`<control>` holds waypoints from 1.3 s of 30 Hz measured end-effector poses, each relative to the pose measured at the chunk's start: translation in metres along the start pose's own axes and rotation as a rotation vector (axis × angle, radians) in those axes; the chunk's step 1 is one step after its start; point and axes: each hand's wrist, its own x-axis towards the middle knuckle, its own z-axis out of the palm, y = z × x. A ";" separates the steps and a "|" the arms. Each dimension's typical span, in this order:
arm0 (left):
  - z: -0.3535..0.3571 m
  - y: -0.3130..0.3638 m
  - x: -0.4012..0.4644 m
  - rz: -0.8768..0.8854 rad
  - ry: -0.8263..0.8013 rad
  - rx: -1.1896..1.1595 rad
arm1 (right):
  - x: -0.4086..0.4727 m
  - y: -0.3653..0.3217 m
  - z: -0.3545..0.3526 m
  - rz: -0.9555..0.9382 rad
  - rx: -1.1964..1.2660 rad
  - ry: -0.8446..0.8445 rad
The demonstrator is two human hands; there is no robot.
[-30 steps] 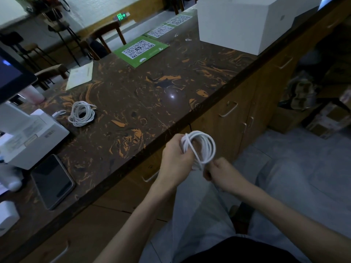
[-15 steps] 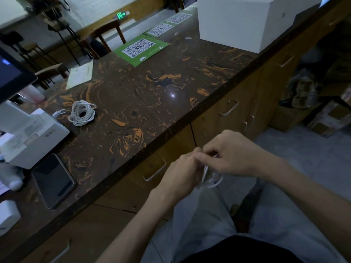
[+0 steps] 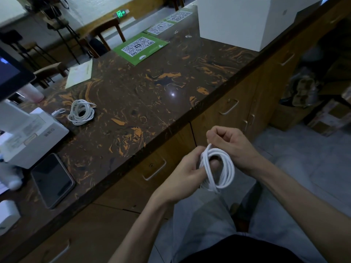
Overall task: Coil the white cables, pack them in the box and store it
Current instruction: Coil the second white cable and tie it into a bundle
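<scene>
**Both hands on a white cable coil, off the bench edge**

The left hand (image 3: 187,174) has its grip clenched around one side of a coiled white cable (image 3: 218,168), the loops gathered against its fingers. The right hand (image 3: 230,147) pinches the top of the same coil where a strand rises from the loops, its fingers curled shut on the cable. The coil hangs in the air in front of the drawer fronts, above the person's lap and clear of the bench (image 3: 152,103).

A second coiled cable (image 3: 81,112) lies on the dark marbled bench top, just beside a white printer (image 3: 28,135), with its plug end pointing toward that machine. The white box (image 3: 245,21) stands at the far end of the bench, well apart from both coils. A dark phone (image 3: 52,180) lies flat near the bench's front edge, and a green QR-code placard (image 3: 141,47) rests between the second coil and the box.
</scene>
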 end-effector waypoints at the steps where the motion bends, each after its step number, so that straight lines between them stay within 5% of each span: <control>1: 0.000 -0.003 0.000 -0.008 0.034 -0.045 | -0.002 0.002 0.000 0.012 0.034 0.006; 4: 0.000 -0.010 -0.001 -0.034 0.108 -0.214 | -0.008 0.007 0.001 0.008 0.059 0.065; 11: 0.007 -0.011 0.007 -0.086 0.279 -0.445 | -0.019 0.017 0.021 -0.141 -0.305 0.361; 14: 0.006 -0.010 0.009 -0.124 0.343 -0.514 | -0.023 0.022 0.030 -0.066 -0.216 0.345; 17: 0.009 -0.015 0.009 -0.138 0.434 -0.358 | -0.027 0.020 0.036 0.049 -0.041 0.274; 23: 0.019 -0.021 0.004 -0.083 0.540 -0.046 | -0.026 0.024 0.046 -0.023 -0.520 0.362; 31: 0.017 -0.017 0.000 0.015 0.591 0.050 | -0.027 0.018 0.049 -0.019 -0.445 0.425; 39: 0.013 -0.026 -0.001 0.133 0.623 0.233 | -0.018 0.013 0.040 -0.067 -0.717 0.348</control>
